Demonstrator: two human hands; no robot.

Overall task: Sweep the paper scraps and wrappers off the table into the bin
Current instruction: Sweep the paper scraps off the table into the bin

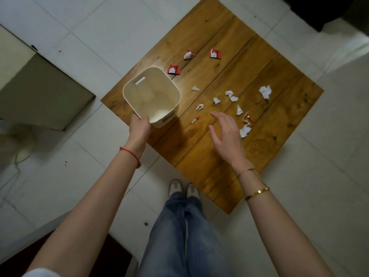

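Observation:
A cream plastic bin is at the left corner of the square wooden table, its mouth facing up. My left hand grips its near rim. My right hand hovers over the table with fingers spread, holding nothing. Several white paper scraps lie just beyond it, among them a crumpled piece at the right and a torn piece beside my fingers. Red wrappers lie farther away: one next to the bin, another at the back, a small one near my right hand.
The low table stands on a white tiled floor. A grey-green box sits on the floor to the left. My legs in jeans and white shoes stand at the table's near corner. Something dark lies at the top right.

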